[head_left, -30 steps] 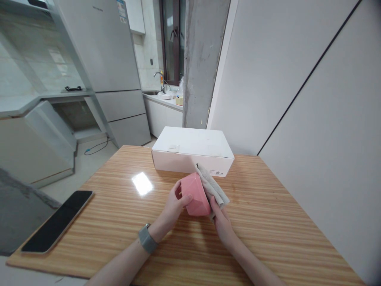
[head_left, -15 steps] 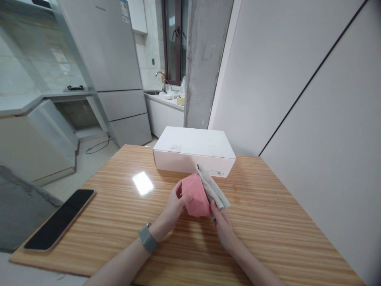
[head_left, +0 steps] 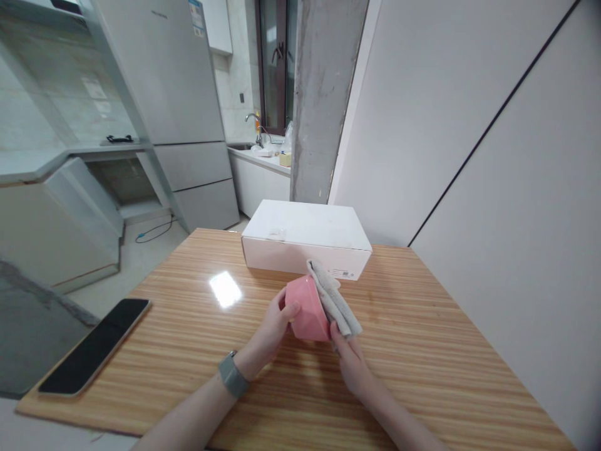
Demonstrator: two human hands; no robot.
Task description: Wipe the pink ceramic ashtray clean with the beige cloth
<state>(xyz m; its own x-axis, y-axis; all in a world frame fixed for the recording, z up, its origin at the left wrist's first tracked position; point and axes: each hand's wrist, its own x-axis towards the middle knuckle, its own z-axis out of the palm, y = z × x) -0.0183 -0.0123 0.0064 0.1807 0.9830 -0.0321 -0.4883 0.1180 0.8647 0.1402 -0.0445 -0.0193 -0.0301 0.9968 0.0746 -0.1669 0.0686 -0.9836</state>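
Note:
A pink faceted bowl (head_left: 307, 313) is tipped on its side above the table, its mouth turned to the right. My left hand (head_left: 278, 321) grips it from the left, thumb across the outer wall. A folded grey cloth (head_left: 334, 302) lies against the bowl's open side. My right hand (head_left: 348, 358) is closed on the cloth's lower end, close to the bowl's rim. The bowl's inside is hidden, and so are most of the right fingers.
A white cardboard box (head_left: 305, 235) stands just behind the bowl on the wood-grain table (head_left: 422, 351). At the table's left edge lies a black flat slab like a phone or tablet (head_left: 96, 347). A white wall (head_left: 469, 125) rises on the right.
The cloth and my right hand have shifted very slightly left against the bowl. My left hand keeps its hold, and the bowl has barely moved.

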